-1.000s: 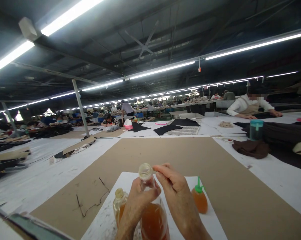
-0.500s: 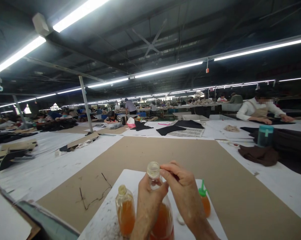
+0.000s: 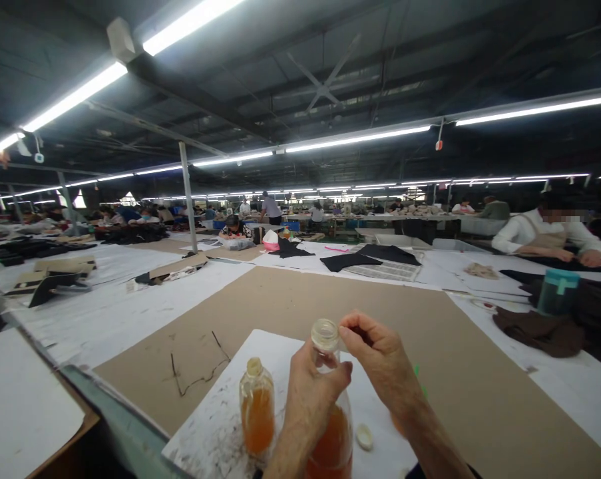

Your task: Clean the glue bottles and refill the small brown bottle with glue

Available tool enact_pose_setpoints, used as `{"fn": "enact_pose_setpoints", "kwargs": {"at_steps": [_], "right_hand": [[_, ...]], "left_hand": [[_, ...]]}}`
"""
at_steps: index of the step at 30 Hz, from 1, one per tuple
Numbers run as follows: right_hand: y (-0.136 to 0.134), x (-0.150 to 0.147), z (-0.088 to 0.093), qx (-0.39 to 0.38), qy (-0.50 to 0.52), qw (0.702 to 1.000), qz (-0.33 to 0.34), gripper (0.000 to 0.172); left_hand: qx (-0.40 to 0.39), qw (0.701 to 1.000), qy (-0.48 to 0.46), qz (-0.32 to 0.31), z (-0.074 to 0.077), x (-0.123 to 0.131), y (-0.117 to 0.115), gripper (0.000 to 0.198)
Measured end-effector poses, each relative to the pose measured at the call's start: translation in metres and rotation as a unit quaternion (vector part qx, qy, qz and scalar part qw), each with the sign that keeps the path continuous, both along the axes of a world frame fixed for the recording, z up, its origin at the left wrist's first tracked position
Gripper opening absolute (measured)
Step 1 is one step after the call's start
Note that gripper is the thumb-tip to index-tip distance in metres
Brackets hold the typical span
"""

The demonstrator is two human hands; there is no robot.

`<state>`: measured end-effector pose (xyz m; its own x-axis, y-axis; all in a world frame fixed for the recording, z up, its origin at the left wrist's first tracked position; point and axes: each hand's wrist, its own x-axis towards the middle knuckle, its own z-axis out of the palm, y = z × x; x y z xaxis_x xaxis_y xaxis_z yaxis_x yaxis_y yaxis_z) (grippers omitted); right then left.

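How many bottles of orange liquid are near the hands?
3: a standing bottle beside the left hand, a held bottle in that hand, and a green-tipped bottle mostly hidden behind the right forearm. More could be hidden there.

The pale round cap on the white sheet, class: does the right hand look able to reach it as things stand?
Probably yes: the cap lies uncovered beside the large bottle, near the right hand, with nothing visible blocking the way.

Left hand (image 3: pixel 307 399) around open bottle (image 3: pixel 334 439), right hand (image 3: pixel 383 356) perhaps touching rim (image 3: pixel 325 342)
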<state>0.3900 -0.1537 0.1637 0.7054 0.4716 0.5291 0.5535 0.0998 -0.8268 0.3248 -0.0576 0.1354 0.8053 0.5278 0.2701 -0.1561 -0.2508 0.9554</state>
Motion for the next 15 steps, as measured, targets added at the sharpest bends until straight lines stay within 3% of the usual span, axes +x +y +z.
{"fn": "enact_pose_setpoints", "kwargs": {"at_steps": [4,7,10,12,15], "right_hand": [[0.003,0.002,-0.008,0.054,0.092,0.993,0.06,0.016],[0.002,0.001,-0.013,0.125,0.18,0.963,0.155,0.017],[-0.003,-0.001,-0.017,0.165,0.198,0.947,0.19,0.015],[-0.007,-0.004,-0.019,0.162,0.162,0.96,0.16,0.014],[-0.011,-0.011,-0.018,0.104,0.046,0.993,0.012,0.012]], "left_hand": [[0.004,1.0,-0.001,-0.008,-0.002,-0.001,-0.001,0.012],[0.004,0.999,-0.007,-0.032,-0.004,0.0,-0.004,0.007],[0.007,0.999,-0.008,-0.043,-0.004,0.0,-0.006,0.005],[0.014,0.999,0.002,-0.039,-0.003,0.0,-0.005,0.007],[0.025,0.999,0.025,-0.019,-0.003,0.0,-0.003,0.01]]}}
